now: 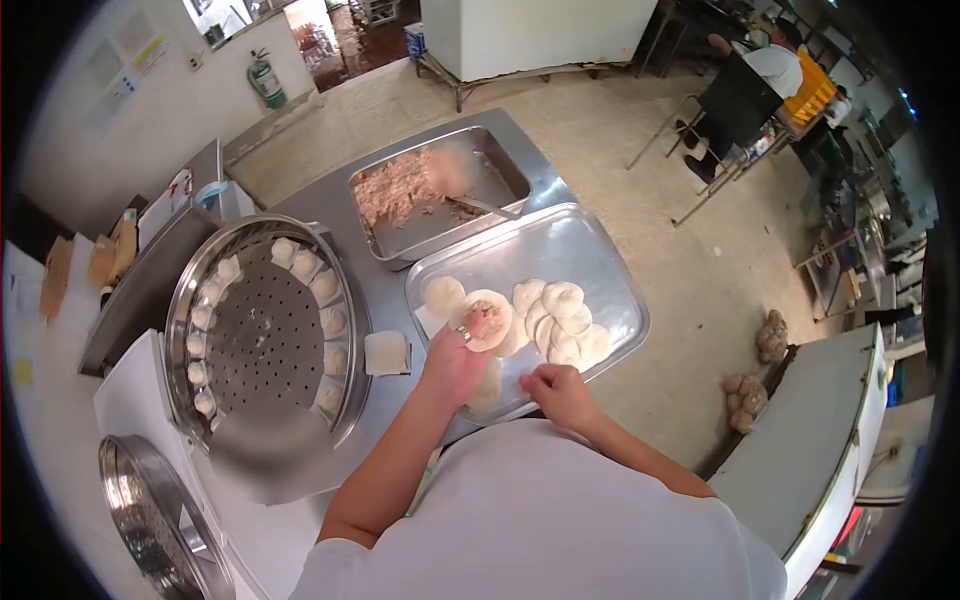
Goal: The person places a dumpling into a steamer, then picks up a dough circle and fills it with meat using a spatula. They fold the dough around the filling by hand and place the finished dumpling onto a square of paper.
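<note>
My left hand (455, 362), with a ring on one finger, holds up a round dough wrapper (490, 312) that has a little meat filling on it. Over the near edge of the metal tray (622, 300), my right hand (562, 395) is curled closed, and nothing shows in its fingers. More flat dough rounds (562, 300) lie overlapped on the tray, with a single one (443, 294) at its left. Behind the tray, a deep pan (400, 235) contains meat filling (397, 190) and a long-handled utensil (485, 207).
To the left, a round perforated steamer (262, 335) has filled buns (335, 322) around its rim. Beside it sits a stack of white paper squares (386, 353). Another steamer ring (150, 520) stands lower left. A seated person (775, 70) is at the back right.
</note>
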A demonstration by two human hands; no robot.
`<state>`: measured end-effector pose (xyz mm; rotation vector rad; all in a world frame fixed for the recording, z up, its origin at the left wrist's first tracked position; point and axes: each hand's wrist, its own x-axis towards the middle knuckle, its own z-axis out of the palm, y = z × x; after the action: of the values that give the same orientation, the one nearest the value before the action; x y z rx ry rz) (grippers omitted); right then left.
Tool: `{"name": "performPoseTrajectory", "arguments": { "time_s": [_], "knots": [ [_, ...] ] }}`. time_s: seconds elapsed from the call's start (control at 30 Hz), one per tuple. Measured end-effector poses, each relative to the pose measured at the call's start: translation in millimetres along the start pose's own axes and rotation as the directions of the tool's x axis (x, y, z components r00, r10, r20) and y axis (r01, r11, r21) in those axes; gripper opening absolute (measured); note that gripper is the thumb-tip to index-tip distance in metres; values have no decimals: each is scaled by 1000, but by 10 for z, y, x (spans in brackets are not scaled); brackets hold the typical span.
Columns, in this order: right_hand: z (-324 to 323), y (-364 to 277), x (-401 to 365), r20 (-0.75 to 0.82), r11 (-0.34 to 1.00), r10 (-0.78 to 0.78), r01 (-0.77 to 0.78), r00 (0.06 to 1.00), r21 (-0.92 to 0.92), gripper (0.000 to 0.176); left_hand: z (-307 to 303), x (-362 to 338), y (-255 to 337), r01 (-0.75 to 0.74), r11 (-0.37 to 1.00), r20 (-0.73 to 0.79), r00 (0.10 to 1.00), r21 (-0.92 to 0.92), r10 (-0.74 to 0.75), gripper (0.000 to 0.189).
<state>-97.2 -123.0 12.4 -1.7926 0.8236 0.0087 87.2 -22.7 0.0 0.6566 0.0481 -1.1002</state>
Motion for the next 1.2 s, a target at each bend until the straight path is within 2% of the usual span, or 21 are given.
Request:
{"name": "performPoseTrajectory", "arguments": {
  "time_s": [0.03, 0.13, 0.17, 0.27, 0.43, 0.53, 0.63, 0.77, 0.87, 0.97, 1.1, 1.2],
  "knots": [
    [-61, -18, 33, 13, 1000, -8, 8, 1000, 16, 20, 67, -31, -10, -7, 1000, 37, 999, 24, 6, 35],
    [-183, -263, 115, 7, 934, -79, 72, 997, 350, 22, 285, -99, -102, -27, 999, 58, 998, 42, 24, 36],
    [-215, -270, 167, 50, 903, -98, 68, 994, 424, 23, 289, -101, -153, -26, 998, 63, 998, 58, 22, 36],
    [-321, -243, 237, 125, 880, -104, 33, 987, 473, 23, 318, -100, -305, -26, 995, 72, 997, 98, 19, 35],
    [-570, -27, 263, 137, 895, -108, 36, 985, 444, 23, 589, -145, -597, -70, 979, -22, 997, 194, 76, 35],
    [-753, 84, 231, 121, 881, -149, 76, 981, 468, 23, 766, -120, -834, -125, 987, -142, 980, 99, 138, 26],
    [-943, 124, 218, 119, 869, -176, 97, 977, 486, 23, 887, -104, -1023, -146, 984, -183, 969, 102, 163, 26],
    [-1159, 282, 238, 165, 880, -169, 74, 972, 469, 23, 943, -52, -1277, -163, 978, -122, 976, 131, 179, 34],
    [-1257, 404, 232, 129, 900, -244, 175, 961, 399, 24, 1051, -53, -1393, -203, 969, -155, 962, 142, 224, 31],
    [-1279, 571, 283, 69, 898, -381, 351, 922, 266, 25, 1164, -59, -1428, -196, 972, -214, 952, 128, 220, 29],
    [-1303, 453, 193, 13, 838, -354, 311, 935, 449, 22, 1206, -46, -1410, -181, 977, -180, 963, 114, 199, 29],
    [-1267, 360, 171, -4, 815, -330, 287, 944, 504, 21, 1117, -25, -1378, -156, 981, -146, 974, 120, 173, 29]
  ]
}}
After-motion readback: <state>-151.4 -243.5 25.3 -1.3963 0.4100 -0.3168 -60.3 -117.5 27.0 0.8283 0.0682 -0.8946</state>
